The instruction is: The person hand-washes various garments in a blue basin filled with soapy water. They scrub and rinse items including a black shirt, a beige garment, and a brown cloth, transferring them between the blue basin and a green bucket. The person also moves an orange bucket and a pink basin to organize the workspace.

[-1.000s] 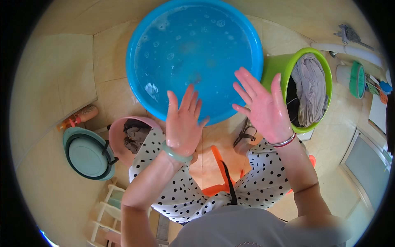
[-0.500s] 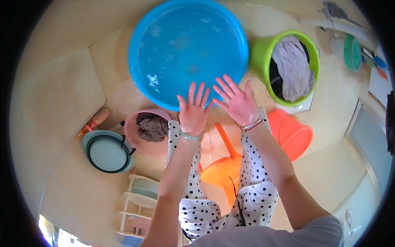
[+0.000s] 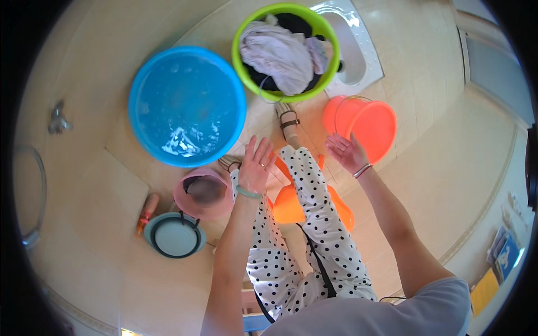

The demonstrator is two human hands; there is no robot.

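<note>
Both of my hands are bare. My left hand point(image 3: 256, 168) hovers over my left knee with its fingers stretched out, holding nothing. It is nearest to the pink basin point(image 3: 182, 196) and the lower right rim of the large blue tub point(image 3: 134, 131), which holds water. My right hand point(image 3: 348, 153) is open too, thumb apart from the fingers, at the near left side of a coral-orange bucket point(image 3: 376, 126). Whether it touches that bucket I cannot tell. Ahead, a lime-green bucket point(image 3: 330, 61) holds pale lilac cloth point(image 3: 277, 53) and dark cloth.
An orange plastic stool point(image 3: 288, 204) stands under my legs. Behind the green bucket is a white squat toilet pan point(image 3: 356, 56). Left lie a grey-green folding basin point(image 3: 175, 236) and a pinkish bottle point(image 3: 147, 213). A tap point(image 3: 59, 119) is on the left wall.
The view has turned to the right, so the tub now appears further left. My hands have moved apart; the right one has gone from near the tub to beside the coral-orange bucket.
</note>
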